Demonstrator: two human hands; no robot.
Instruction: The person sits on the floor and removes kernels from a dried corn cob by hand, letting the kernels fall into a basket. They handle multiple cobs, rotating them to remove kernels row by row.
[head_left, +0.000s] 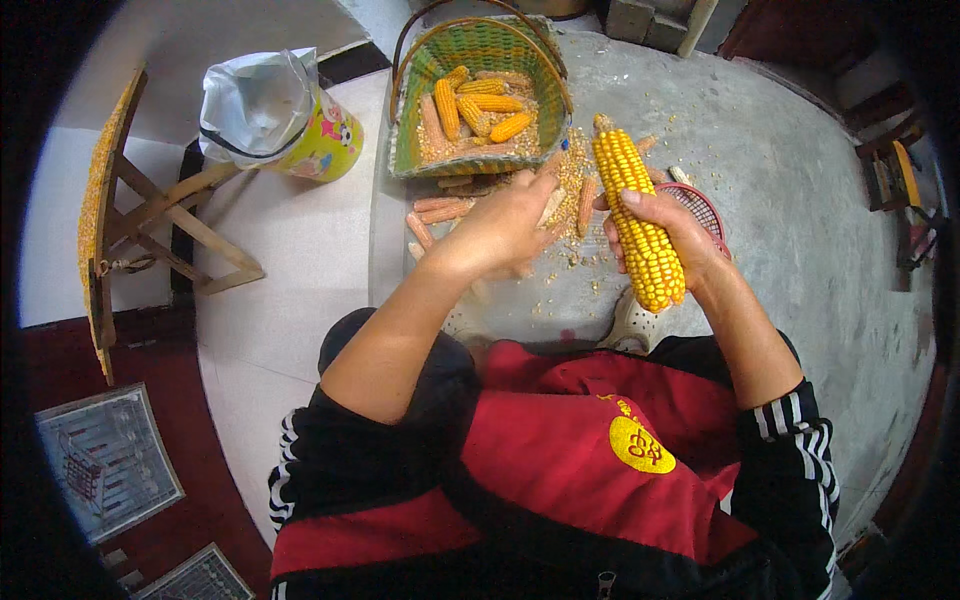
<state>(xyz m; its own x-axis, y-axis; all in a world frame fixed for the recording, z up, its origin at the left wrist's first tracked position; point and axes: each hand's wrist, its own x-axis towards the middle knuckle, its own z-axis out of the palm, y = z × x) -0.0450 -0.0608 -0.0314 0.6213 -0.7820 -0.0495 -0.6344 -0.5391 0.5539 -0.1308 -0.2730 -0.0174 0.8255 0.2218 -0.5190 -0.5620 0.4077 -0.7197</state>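
Observation:
An ear of yellow corn (637, 217) with full rows of kernels is in my right hand (679, 225), its narrow stalk end pointing away from me. My left hand (517, 214) is blurred, just in front of the basket and over stripped cobs and loose kernels. A pale cob (553, 206) shows beside its fingers; whether they grip it is unclear. In the green woven basket (409, 142) lie several yellow ears (491, 103), bare cobs and loose kernels. More stripped cobs (442, 210) lie on the floor by the left hand, and loose kernels (576, 172) are scattered right of the basket.
A red plastic basket (709, 210) sits partly behind my right hand. Left stands a yellow bucket (330, 142) lined with a white plastic bag (259, 101). A wooden folding stand (187, 225) supports a kernel-covered board (97, 202). My shoes (634, 322) are close to the kernels.

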